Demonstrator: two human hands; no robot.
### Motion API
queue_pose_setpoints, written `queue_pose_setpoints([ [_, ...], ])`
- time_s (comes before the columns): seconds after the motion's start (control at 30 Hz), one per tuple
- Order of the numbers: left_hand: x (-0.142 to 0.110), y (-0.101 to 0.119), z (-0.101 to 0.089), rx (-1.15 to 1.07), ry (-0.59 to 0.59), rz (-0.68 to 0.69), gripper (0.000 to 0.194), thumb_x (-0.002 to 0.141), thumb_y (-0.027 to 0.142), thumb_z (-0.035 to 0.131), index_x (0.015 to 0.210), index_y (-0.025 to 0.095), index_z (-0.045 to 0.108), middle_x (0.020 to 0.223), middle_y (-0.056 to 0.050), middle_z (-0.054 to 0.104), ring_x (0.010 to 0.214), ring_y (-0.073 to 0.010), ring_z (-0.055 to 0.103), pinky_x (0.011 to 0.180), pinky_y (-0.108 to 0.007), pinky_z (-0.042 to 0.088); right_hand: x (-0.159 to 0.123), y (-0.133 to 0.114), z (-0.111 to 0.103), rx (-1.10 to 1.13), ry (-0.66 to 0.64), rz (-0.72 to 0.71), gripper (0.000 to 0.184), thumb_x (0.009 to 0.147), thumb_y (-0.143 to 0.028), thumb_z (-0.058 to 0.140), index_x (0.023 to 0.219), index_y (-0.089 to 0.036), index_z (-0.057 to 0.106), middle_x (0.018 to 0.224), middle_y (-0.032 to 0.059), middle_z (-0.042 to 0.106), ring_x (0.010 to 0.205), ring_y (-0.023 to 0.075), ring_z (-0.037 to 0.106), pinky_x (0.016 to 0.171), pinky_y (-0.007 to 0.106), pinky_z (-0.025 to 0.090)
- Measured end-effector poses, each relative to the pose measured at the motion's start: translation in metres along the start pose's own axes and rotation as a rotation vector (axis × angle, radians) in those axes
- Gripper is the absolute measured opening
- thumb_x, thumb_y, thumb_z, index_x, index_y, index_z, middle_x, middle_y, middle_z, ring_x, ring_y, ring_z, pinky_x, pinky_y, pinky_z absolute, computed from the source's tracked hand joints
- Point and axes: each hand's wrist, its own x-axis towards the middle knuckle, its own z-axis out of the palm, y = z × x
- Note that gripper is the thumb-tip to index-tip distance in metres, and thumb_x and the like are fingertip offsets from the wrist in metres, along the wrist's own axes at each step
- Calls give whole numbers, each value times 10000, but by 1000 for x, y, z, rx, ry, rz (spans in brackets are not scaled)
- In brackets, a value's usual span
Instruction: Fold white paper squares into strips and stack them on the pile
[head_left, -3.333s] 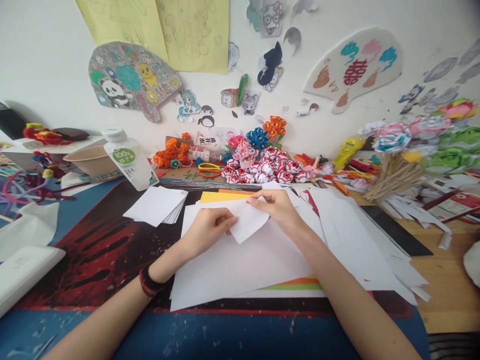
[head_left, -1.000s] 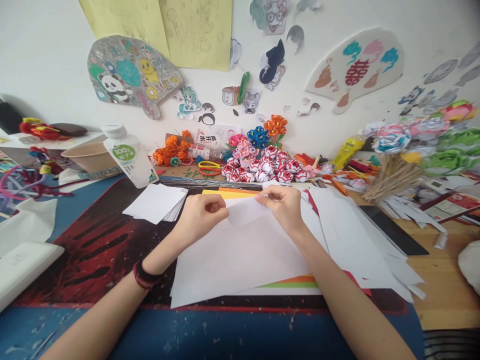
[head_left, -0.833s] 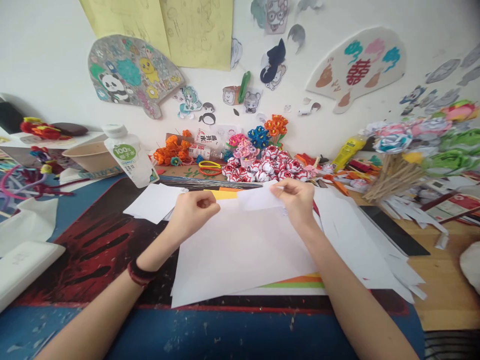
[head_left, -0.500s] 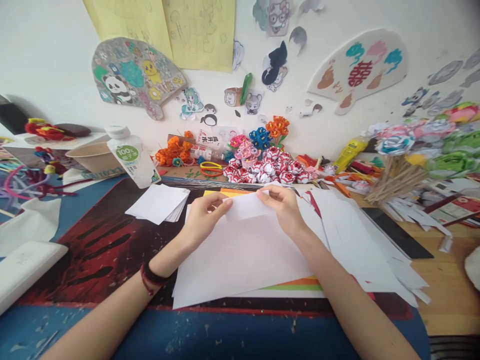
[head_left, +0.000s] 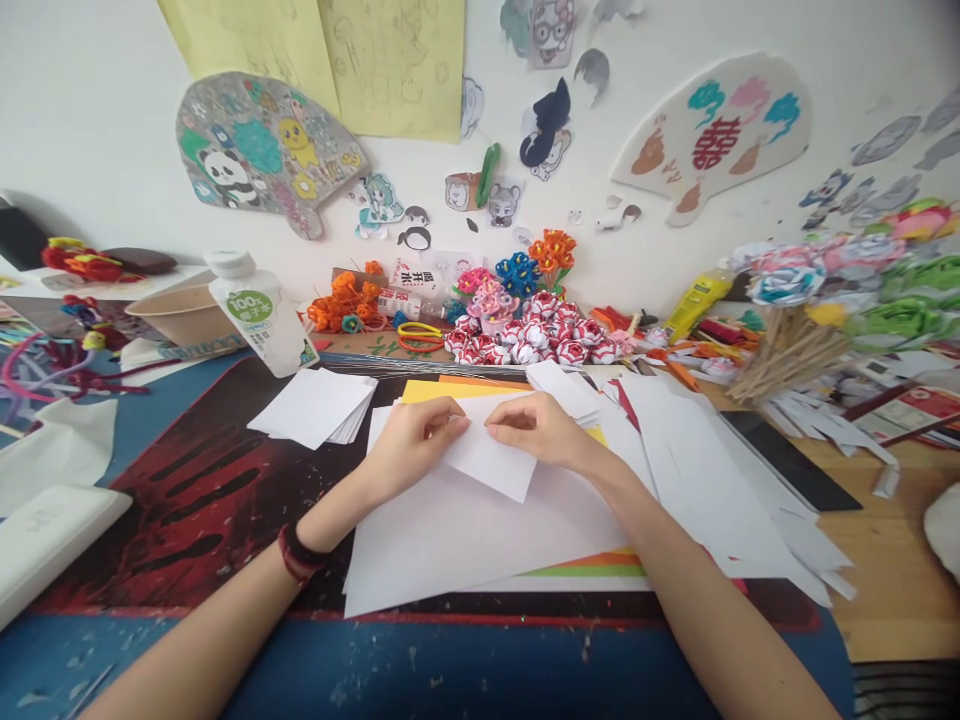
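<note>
from where i stand: left hand [head_left: 420, 440] pinched, thumb and finger together on the far edge of a small white paper piece [head_left: 496, 465]; right hand [head_left: 541, 432] pinching that edge too, only a narrow gap between the two sets of fingertips. key relation: paper lies on the person's side of the fingertips, angled over toward the right hand, free corner pointing at the person and slightly right, so right hand is nearer that corner. near edge slants from under the left hand down to it; long axis can't tell, fingers cover the far part. folded or flat, can't tell either. below it, large white sheet [head_left: 457, 550], contact unclear. yellow sheet [head_left: 427, 391] shows past its far edge. stack of small white papers [head_left: 311, 405] on the black-and-red desk mat [head_left: 247, 535], left of left hand, apart. loose white sheets [head_left: 712, 480] off right. farther back, red-and-white flowers [head_left: 536, 338].
</note>
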Motion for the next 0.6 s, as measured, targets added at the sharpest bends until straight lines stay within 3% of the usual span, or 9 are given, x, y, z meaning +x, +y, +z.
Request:
queue_pose_setpoints([
  [0.33,-3,2,7,36,95,-34,220,856,292,525,763,163,677,636,-2,654,591,-127,532,580,-232,365,3,4,1,-65,22,13,121,695,-148,545,603,-139,622,577,-20,543,567,100,474,514,201,347],
  [0.6,-1,-5,-3,20,167,-70,253,844,349,550,750,161,691,646,-8,655,609,-137,544,562,-229,361,2,3,-6,1,-10,25,90,664,-145,551,605,-136,619,588,-13,558,572,102,477,523,205,366],
])
